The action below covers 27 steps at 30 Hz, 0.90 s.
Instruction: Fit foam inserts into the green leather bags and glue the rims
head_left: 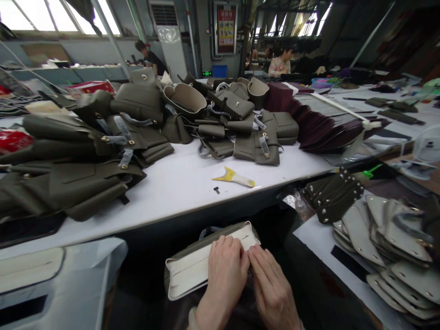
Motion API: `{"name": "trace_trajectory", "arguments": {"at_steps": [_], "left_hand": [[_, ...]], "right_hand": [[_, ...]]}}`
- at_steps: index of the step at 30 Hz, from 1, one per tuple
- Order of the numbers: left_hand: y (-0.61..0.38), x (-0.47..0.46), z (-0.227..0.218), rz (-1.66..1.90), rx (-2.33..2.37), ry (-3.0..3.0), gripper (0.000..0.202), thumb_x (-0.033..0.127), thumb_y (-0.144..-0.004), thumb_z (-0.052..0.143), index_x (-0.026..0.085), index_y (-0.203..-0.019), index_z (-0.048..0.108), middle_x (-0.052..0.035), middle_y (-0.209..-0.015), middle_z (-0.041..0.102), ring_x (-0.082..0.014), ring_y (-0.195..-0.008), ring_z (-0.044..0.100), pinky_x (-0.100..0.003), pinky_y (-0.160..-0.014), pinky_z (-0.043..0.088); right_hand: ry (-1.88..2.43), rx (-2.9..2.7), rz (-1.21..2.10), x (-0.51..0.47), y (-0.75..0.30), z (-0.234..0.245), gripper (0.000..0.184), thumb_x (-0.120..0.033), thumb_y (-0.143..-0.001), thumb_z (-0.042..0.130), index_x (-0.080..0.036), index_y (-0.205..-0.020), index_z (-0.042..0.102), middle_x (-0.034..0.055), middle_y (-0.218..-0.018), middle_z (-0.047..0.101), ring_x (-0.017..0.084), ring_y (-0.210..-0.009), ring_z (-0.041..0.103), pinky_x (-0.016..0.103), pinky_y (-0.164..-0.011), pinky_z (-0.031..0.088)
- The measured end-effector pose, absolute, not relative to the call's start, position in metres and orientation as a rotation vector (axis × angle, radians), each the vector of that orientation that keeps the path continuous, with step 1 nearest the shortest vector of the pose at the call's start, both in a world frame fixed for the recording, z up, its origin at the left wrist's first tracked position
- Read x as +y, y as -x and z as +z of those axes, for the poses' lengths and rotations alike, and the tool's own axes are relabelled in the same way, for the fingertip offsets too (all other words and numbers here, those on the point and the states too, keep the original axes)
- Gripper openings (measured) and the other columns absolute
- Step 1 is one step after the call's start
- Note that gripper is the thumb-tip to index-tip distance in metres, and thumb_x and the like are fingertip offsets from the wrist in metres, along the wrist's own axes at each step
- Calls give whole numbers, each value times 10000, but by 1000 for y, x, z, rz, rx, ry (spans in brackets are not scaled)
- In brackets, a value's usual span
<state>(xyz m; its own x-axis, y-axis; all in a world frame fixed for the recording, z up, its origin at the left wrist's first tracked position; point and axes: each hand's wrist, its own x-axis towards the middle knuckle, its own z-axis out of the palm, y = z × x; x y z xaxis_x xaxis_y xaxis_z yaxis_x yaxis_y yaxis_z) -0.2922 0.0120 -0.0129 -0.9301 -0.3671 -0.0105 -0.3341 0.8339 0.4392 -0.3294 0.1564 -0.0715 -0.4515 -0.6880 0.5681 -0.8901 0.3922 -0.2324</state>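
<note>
An olive-green handbag (pixel 189 268) lies in my lap below the table edge, its cream-coloured panel facing up. My left hand (pixel 227 270) rests over the panel, fingers curled onto it and thumb toward the right. Close beside it, my right hand (pixel 271 284) grips the near right edge, with the fingers pressed together. Both hands meet near that edge, and they hide the part between them. Behind the bag a plastic-wrapped handle loop shows in part. On the white table ahead lies a yellow-and-white handled tool (pixel 237 177) with a forked tip, next to a small black piece (pixel 216 190).
Olive handbags pile up on the white table (pixel 178 183) at left (pixel 68 183) and centre (pixel 257 142). Bundled maroon panels (pixel 319 123) stand behind right. Stacked cream pieces with studs (pixel 395 238) are at my right, a plastic-covered surface (pixel 79 275) at my left. Two people sit far back.
</note>
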Motion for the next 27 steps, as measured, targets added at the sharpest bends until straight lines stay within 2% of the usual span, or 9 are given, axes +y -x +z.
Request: {"name": "trace_trajectory", "arguments": {"at_steps": [6, 13, 19, 27], "left_hand": [[269, 11, -14, -710, -2882, -592, 80, 186, -899, 525, 204, -906, 603, -52, -869, 616, -249, -854, 522, -390, -775, 359], [245, -4, -15, -707, -2835, -653, 181, 216, -945, 484, 214, -802, 594, -46, -845, 614, -235, -840, 534, -378, -754, 351], [227, -14, -16, -730, -2772, -666, 185, 182, -941, 490, 207, -789, 593, -22, -812, 605, -227, -818, 522, -384, -744, 331], [205, -25, -16, -681, -2685, -708, 189, 181, -918, 514, 201, -743, 580, -22, -761, 598, -226, -780, 522, -391, -744, 314]], "right_hand": [[-1337, -2315, 664, 155, 322, -75, 571, -42, -897, 462, -97, -1460, 378, 160, -1406, 523, 295, -1343, 439, 529, -1044, 458], [-1272, -2314, 718, 139, 305, -77, 568, -84, -913, 490, -114, -1468, 372, 169, -1354, 560, 303, -1316, 460, 517, -1010, 488], [-1322, -2258, 764, 124, 291, -77, 461, -66, -900, 506, -32, -1360, 490, 214, -1301, 570, 336, -1291, 466, 523, -956, 529], [-1403, -2228, 770, 108, 272, -73, 441, -34, -886, 487, 21, -1323, 507, 237, -1298, 551, 360, -1294, 446, 529, -951, 531]]}}
